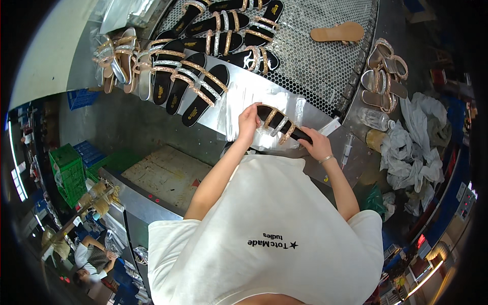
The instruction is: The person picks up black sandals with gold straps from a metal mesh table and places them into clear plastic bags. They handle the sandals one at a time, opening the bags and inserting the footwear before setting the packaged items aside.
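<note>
Between my two hands is a black-soled slide sandal [277, 122] with glittery straps, gold at both ends and silver in the middle. My left hand [248, 123] grips one end, fingers closed at its edge. At the opposite end my right hand [317, 145], with a bracelet on the wrist, pinches the sole. Clear plastic bags [264, 95] lie under and behind the sandal on the metal ledge. Left of my left hand, several similar black sandals [205, 95] lie side by side, overhanging the ledge.
More sandals [217, 42] rest on the perforated conveyor [310, 61], with one sole-up tan sandal [337, 33]. At right are silver-soled sandals [376, 80], a plastic bottle [375, 119], a syringe [347, 150] and crumpled plastic [413, 147]. Green crates [68, 173] and another person [94, 259] are at left.
</note>
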{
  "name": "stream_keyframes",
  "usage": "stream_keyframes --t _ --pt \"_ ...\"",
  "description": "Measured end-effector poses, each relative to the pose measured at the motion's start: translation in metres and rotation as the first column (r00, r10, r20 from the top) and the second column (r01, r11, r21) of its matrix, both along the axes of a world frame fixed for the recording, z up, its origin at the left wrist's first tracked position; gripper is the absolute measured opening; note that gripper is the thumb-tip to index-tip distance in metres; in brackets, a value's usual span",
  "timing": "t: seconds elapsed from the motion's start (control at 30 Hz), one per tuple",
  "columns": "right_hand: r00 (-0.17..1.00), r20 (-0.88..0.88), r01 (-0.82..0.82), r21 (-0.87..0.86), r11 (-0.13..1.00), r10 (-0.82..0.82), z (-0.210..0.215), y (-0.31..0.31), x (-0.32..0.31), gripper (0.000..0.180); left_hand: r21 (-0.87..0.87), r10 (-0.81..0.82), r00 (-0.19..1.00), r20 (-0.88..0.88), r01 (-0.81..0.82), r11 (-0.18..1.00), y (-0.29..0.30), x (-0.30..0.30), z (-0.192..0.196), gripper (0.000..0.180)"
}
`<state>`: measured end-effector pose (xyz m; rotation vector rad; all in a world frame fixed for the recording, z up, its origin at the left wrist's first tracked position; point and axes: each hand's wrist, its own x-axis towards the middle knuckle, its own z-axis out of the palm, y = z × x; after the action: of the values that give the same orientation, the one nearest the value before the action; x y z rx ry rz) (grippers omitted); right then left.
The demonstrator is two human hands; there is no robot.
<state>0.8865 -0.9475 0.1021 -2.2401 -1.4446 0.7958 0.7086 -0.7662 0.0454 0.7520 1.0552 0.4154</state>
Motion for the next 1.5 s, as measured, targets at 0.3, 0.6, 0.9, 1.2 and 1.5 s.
stream_keyframes --t 0.3,0.6,0.9,1.2,1.5 --pt "0.802 -0.553 0.224 -0.072 0.972 -0.226 0.007 0.035 -0.036 0.037 0.885 -0.330 0.823 -0.463 0.403 -0.235 0.004 -0.005 0.106 0.026" --pt "-0.182 -0.876 0.279 -0.482 0.831 -0.447 0.045 0.098 -0.061 0.046 0.747 -0.279 0.729 -0.625 0.454 -0.486 0.047 -0.043 0.172 0.025" --pt "0.461 -0.870 0.454 0.062 0.889 -0.175 0.068 0.192 -0.083 0.055 0.785 -0.166 0.782 -0.601 0.539 -0.305 0.076 -0.052 0.200 0.026" --pt "0.630 -0.771 0.261 0.322 0.910 0.093 0.073 0.239 -0.106 0.055 0.088 0.274 0.797 0.538 -0.376 0.922 0.138 -0.077 0.132 0.087" --pt "0.752 -0.505 0.607 0.282 0.743 -0.423 -0.075 0.380 -0.037 0.050 -0.238 0.578 0.624 0.526 -0.544 0.805 0.141 -0.106 0.120 0.073"
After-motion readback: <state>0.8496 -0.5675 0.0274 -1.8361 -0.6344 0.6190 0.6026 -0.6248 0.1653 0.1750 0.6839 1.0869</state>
